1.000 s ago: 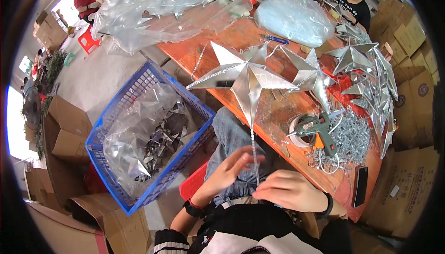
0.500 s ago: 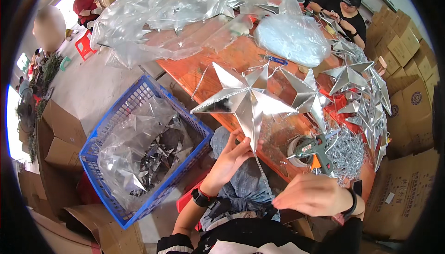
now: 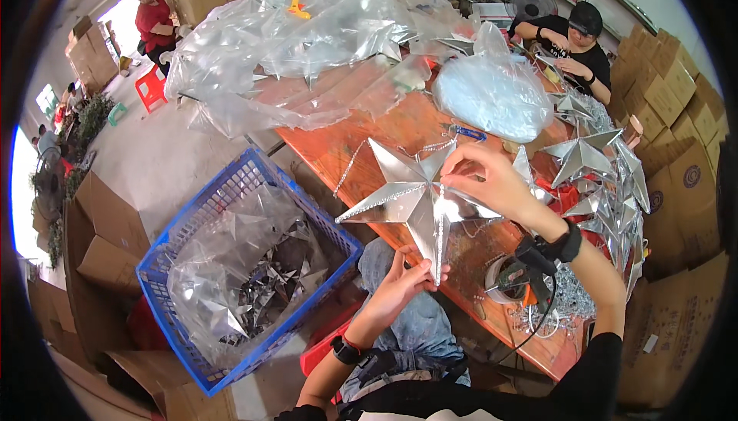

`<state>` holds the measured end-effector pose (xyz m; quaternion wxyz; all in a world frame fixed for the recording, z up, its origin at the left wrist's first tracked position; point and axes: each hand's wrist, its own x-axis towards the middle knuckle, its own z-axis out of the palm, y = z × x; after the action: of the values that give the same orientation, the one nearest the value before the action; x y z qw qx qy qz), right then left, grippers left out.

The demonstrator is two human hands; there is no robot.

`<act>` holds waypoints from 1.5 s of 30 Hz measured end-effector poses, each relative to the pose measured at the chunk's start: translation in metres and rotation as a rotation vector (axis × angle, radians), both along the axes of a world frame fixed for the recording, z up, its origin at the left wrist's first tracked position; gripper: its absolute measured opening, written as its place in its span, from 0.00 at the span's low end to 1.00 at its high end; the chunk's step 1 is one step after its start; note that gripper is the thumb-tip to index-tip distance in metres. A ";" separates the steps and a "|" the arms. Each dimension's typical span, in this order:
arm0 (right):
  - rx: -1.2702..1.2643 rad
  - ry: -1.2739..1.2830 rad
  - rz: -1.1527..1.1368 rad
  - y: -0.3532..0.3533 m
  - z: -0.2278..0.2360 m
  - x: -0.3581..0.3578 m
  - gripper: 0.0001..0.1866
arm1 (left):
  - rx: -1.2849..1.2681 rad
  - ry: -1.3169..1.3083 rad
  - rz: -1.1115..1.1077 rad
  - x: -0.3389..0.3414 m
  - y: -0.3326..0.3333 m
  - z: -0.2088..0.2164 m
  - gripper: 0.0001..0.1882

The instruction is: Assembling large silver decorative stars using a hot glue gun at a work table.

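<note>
A silver five-pointed star [image 3: 401,209] is held tilted above the near edge of the wooden table. My left hand [image 3: 401,281] grips its lowest point between thumb and fingers. My right hand [image 3: 496,183] is pinched at the star's middle, at the upper end of a sparkly bead chain [image 3: 440,240] that runs up the ridge of that point. Another bead strip lines the ridge of the left point. The star's upper right point is partly hidden behind my right hand. A glue gun [image 3: 510,276] lies to the right, partly covered by my right wrist.
Finished-looking silver stars [image 3: 580,156] pile up at the table's right. A blue basket [image 3: 165,298] with bagged star pieces stands at left. Plastic bags [image 3: 492,90] cover the far table [image 3: 315,144]. One co-worker [image 3: 576,44] sits far right, another person [image 3: 156,21] stands far left. Cartons [image 3: 680,190] line the right.
My right hand has risen from near my lap to the star's middle. The bead chain that hung below the star's tip now lies up along the ridge. The view has shifted slightly.
</note>
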<state>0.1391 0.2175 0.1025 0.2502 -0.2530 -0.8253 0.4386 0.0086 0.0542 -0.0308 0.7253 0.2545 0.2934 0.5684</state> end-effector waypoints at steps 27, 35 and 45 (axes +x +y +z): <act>0.111 -0.014 -0.038 0.005 -0.034 -0.007 0.05 | 0.939 1.757 0.576 -0.036 0.049 0.051 0.14; 0.147 0.047 -0.077 0.006 -0.042 -0.008 0.08 | 0.918 1.785 0.548 -0.035 0.048 0.054 0.14; 0.164 0.011 -0.087 0.005 -0.041 -0.007 0.07 | 0.912 1.794 0.539 -0.036 0.048 0.053 0.14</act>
<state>0.1323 0.2225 0.0615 0.2935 -0.2650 -0.8451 0.3596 -0.0270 0.1025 0.0222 -0.0752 0.7596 0.5294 0.3704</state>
